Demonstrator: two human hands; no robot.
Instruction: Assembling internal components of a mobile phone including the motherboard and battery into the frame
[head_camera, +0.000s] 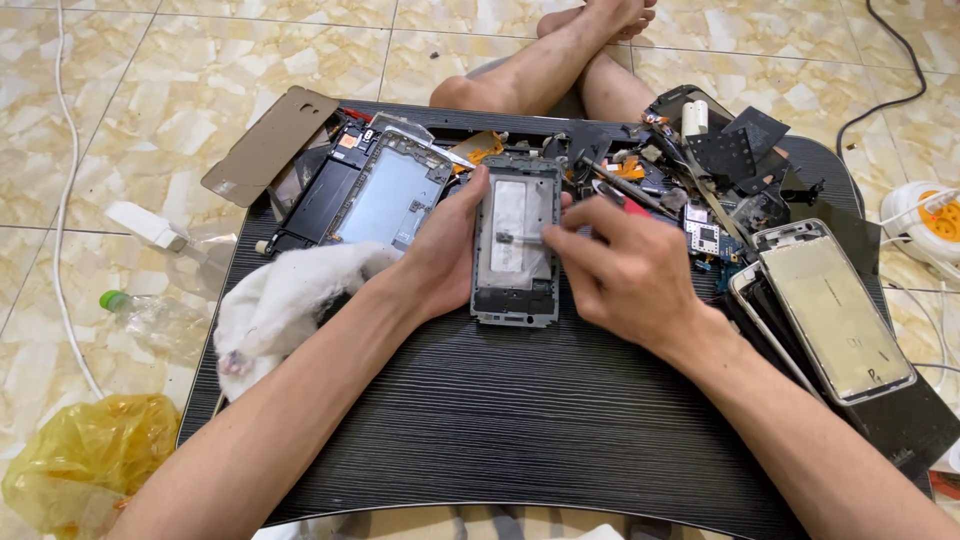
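My left hand (440, 255) grips a grey phone frame (515, 250) by its left edge, holding it flat just above the dark board (500, 420). My right hand (625, 275) pinches a thin metal tool (515, 238) whose tip lies across the pale inner plate of the frame. Both forearms reach in from the bottom of the view.
Another open phone chassis (390, 195) and a brown back cover (270, 145) lie at the left. A white cloth (285, 300) sits under my left wrist. Loose phone parts (700, 170) and stacked screens (835, 310) crowd the right. A yellow bag (90, 460), a plastic bottle (150, 315) and cables lie on the tiled floor.
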